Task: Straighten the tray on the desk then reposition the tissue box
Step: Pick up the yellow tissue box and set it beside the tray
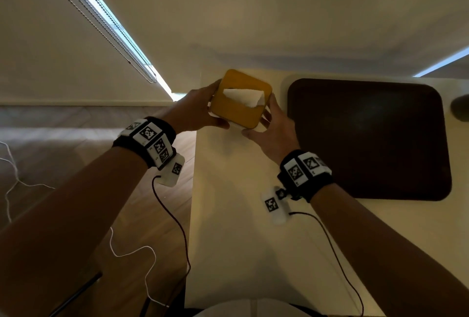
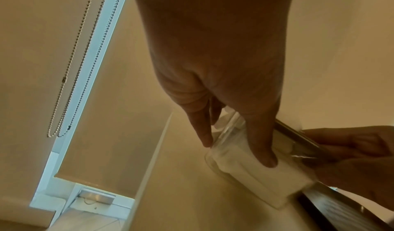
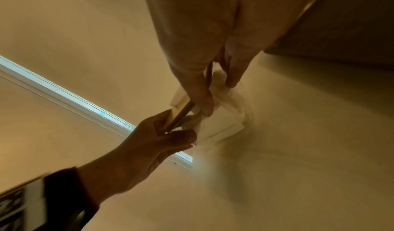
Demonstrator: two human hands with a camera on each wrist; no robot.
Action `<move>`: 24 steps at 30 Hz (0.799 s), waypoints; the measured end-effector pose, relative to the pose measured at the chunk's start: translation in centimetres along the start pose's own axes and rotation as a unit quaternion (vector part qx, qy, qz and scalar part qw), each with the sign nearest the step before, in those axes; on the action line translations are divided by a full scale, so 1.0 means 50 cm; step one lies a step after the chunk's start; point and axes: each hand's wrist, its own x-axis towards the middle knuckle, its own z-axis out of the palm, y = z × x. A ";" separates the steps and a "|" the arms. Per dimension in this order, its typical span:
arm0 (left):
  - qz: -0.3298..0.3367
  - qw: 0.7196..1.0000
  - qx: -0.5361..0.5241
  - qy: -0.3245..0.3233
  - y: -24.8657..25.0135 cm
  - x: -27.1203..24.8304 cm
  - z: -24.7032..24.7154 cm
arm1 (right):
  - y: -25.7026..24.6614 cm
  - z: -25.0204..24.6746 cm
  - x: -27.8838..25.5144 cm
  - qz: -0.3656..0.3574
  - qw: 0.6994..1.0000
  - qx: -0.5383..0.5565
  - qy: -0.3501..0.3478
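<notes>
The tissue box has a yellow-brown lid, clear sides and a white tissue sticking out of its slot. It sits turned at an angle near the desk's far left corner. My left hand grips its left side, fingers and thumb wrapped on the clear wall. My right hand grips its right side, and in the right wrist view the box shows between both hands. The dark brown tray lies flat to the right, square with the desk edges.
The cream desk ends at its left edge just beside the box, with wood floor below. A dark rounded object sits at the far right. Blind chains hang by the window. Cables trail from both wristbands.
</notes>
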 end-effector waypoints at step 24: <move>-0.014 0.982 -0.149 0.111 0.002 -0.024 0.076 | 0.003 -0.063 0.073 -0.033 0.993 -0.076 -0.081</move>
